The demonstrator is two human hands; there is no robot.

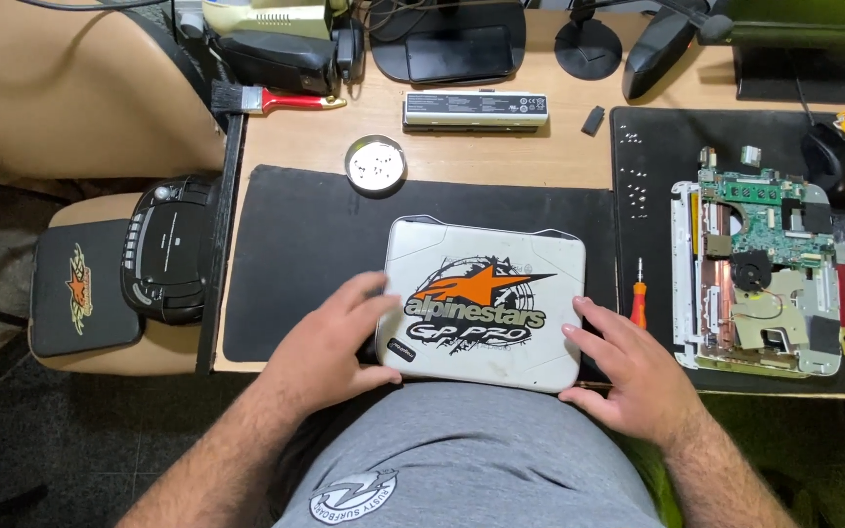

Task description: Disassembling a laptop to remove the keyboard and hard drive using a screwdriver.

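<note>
From the head view I see a closed white laptop (484, 303), lid stickered, lying on the black mat (295, 254) at the desk's near edge. My left hand (330, 337) rests fingers spread on the laptop's left edge; my right hand (623, 367) lies open against its right corner. Right of the laptop sit an orange screwdriver (639, 293) and a stripped laptop chassis (757, 264); behind it, a small tin of screws (376, 163).

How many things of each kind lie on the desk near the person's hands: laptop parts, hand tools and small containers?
Laptop parts: 3 (closed white laptop lid with orange-and-black sticker, opened white laptop base with green circuit board, long grey battery pack)
Hand tools: 2 (small orange-handled screwdriver, red-handled black-bristle brush)
Small containers: 1 (round metal tin holding screws)
Total: 6
</note>
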